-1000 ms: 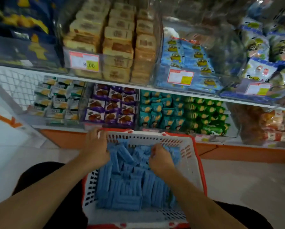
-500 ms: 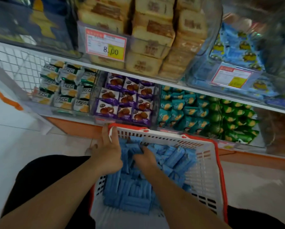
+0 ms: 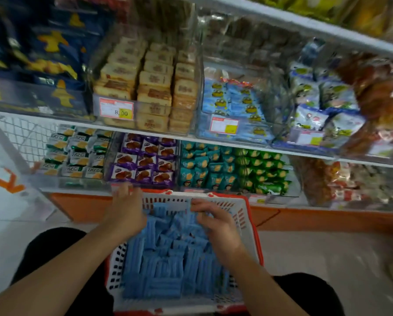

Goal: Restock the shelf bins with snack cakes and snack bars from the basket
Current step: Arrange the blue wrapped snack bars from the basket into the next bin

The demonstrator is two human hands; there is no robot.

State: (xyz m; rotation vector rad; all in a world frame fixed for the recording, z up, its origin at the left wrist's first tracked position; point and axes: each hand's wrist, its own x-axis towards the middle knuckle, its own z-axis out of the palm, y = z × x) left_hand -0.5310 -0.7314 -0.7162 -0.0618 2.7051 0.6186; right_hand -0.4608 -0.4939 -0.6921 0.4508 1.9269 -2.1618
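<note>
This is looking like a small grocery shop. Above the hands, white shelves are carrying clear bins packed with wrapped snacks, and printed price tags are hanging on the bin fronts. Under the hands, a red-rimmed shopping basket is sitting full of blue packets.

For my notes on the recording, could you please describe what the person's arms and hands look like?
Both forearms are bare, with no sleeves in view. The left hand and right hand wear no gloves; no rings, watch or bracelet show, though blur hides fine detail. Dark clothing covers the lap.
</note>
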